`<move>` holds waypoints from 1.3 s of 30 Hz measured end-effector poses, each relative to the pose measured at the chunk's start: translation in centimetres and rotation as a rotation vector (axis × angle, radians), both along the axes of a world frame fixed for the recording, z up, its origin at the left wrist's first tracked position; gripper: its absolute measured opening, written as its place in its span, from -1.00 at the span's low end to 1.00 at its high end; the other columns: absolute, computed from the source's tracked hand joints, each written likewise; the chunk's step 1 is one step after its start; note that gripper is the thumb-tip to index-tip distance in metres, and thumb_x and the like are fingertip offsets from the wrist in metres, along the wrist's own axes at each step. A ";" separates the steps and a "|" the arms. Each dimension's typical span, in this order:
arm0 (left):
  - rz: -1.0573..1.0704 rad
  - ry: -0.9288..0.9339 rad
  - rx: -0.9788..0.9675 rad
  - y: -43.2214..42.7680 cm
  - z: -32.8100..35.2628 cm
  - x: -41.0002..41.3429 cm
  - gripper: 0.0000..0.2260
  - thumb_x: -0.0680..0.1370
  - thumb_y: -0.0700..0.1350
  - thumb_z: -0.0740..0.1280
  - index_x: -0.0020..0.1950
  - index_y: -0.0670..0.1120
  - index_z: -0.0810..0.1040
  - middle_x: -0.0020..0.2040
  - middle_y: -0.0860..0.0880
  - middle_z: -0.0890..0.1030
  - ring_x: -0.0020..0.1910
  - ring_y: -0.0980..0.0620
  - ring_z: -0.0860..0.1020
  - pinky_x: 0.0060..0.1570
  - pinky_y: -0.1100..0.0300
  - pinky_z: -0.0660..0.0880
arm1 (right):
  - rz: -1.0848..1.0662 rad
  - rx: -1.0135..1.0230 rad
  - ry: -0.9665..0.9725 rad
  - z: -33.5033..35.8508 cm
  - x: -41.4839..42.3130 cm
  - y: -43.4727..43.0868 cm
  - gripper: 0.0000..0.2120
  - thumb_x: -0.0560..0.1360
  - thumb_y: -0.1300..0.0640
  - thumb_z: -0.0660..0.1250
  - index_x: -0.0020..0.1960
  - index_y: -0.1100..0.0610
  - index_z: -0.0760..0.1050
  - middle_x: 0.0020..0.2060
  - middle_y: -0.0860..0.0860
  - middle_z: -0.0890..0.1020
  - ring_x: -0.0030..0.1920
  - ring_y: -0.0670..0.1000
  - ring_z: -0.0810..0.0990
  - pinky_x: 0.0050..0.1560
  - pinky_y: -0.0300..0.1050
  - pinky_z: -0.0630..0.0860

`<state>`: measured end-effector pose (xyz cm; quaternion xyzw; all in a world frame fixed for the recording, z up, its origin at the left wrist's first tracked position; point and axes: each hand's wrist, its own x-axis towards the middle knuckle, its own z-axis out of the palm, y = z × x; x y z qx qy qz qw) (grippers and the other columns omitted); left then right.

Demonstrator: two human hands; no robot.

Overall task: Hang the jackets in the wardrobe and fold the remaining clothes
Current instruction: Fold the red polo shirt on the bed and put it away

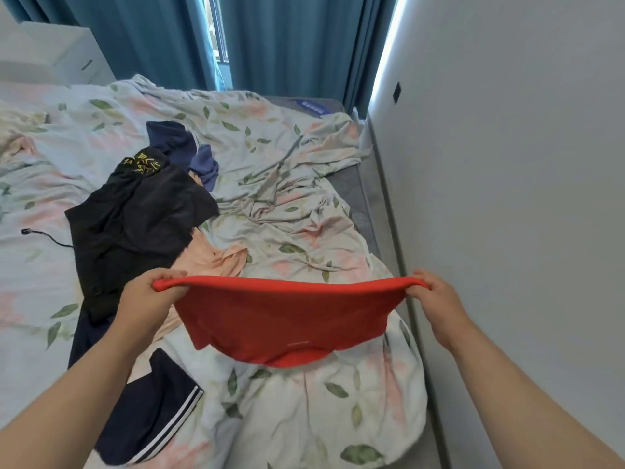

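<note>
Between my left hand (148,292) and my right hand (431,296), each pinching a top corner, the red garment (287,319) hangs stretched, bright and smooth, above the bed (304,204).

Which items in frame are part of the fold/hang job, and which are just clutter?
Job:
- red garment, gripped by left hand and right hand
- black garment
- peach garment
- navy striped garment
- blue garment

Lying about:
- floral sheet
- black cable
- teal curtains

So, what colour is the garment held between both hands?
Plain red garment, pinched by left hand and right hand; head view.
</note>
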<state>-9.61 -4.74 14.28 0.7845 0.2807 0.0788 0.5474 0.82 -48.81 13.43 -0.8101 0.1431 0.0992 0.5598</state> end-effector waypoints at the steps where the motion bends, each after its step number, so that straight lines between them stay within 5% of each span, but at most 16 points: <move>1: -0.013 0.004 -0.027 -0.1 0.6 -0.8 -0.85 0.45 -0.37 0.43 -0.21 -0.13 0.62 -0.15 -0.12 0.61 -0.13 -0.04 0.53 -0.12 0.12 0.44 | -0.005 0.003 0.013 0.9 -0.8 -0.2 -0.67 0.44 0.39 0.33 -0.20 -0.02 0.67 -0.07 -0.08 0.64 -0.02 -0.11 0.57 0.02 -0.26 0.45; 5: 0.001 0.050 -0.133 -0.1 1.4 -4.1 -0.90 0.47 -0.32 0.44 -0.14 -0.14 0.65 -0.28 -0.07 0.64 -0.25 -0.03 0.53 -0.24 0.09 0.43 | -0.017 0.023 0.126 2.4 -3.5 -0.8 -0.82 0.47 0.36 0.28 -0.11 0.21 0.65 -0.29 0.15 0.64 -0.25 0.12 0.58 -0.10 0.13 0.55; 12: 0.031 0.269 -0.101 0.8 -4.0 -5.5 -0.97 0.46 -0.19 0.51 -0.14 -0.12 0.69 -0.20 -0.11 0.70 -0.15 -0.13 0.64 -0.18 0.03 0.51 | 0.071 -0.145 0.238 -1.2 -4.2 -0.5 -0.87 0.54 0.21 0.36 -0.10 0.24 0.64 -0.21 0.20 0.69 -0.22 0.10 0.62 -0.17 -0.06 0.52; 16: 0.029 0.321 0.011 0.7 -8.9 -3.9 -0.86 0.45 -0.14 0.51 -0.19 -0.21 0.66 -0.26 -0.17 0.68 -0.29 -0.02 0.57 -0.28 0.08 0.44 | 0.128 -0.254 0.211 -5.7 -2.1 0.7 -0.87 0.55 0.18 0.36 -0.16 0.16 0.61 -0.26 0.08 0.67 -0.25 0.02 0.61 -0.27 -0.14 0.45; 24: 0.128 0.283 0.013 1.2 -19.5 4.3 -0.94 0.51 -0.14 0.45 -0.16 -0.06 0.62 -0.26 0.00 0.62 -0.29 0.08 0.54 -0.35 0.26 0.41 | 0.103 -0.267 0.173 -17.0 5.4 3.0 -0.86 0.56 0.14 0.34 -0.16 0.10 0.59 -0.22 0.02 0.66 -0.21 -0.03 0.60 -0.26 -0.16 0.43; 31: 0.074 0.254 0.237 2.7 -27.8 11.7 -0.80 0.51 -0.07 0.43 -0.26 -0.12 0.54 -0.38 0.00 0.50 -0.40 0.10 0.42 -0.41 0.18 0.33 | 0.099 -0.374 0.109 -25.8 12.0 4.5 -0.83 0.56 0.05 0.32 -0.03 0.14 0.60 -0.11 0.12 0.66 -0.05 0.16 0.61 0.05 0.06 0.55; 36: 0.026 0.297 0.375 3.6 -31.1 14.0 -0.76 0.54 -0.03 0.39 -0.25 -0.12 0.50 -0.37 0.04 0.47 -0.38 0.08 0.40 -0.41 0.19 0.24 | 0.205 -0.528 0.022 -29.3 14.4 5.3 -0.82 0.56 0.08 0.31 -0.02 0.20 0.59 -0.06 0.16 0.65 -0.04 0.13 0.55 -0.06 -0.13 0.35; 39: 0.081 0.307 0.386 4.3 -32.4 14.9 -0.77 0.57 -0.01 0.33 -0.18 -0.15 0.50 -0.28 -0.04 0.51 -0.23 -0.07 0.46 -0.22 0.15 0.29 | 0.281 -0.619 -0.004 -30.5 15.9 5.8 -0.83 0.59 0.07 0.28 -0.01 0.17 0.55 -0.01 0.19 0.64 0.00 0.20 0.55 -0.07 -0.13 0.31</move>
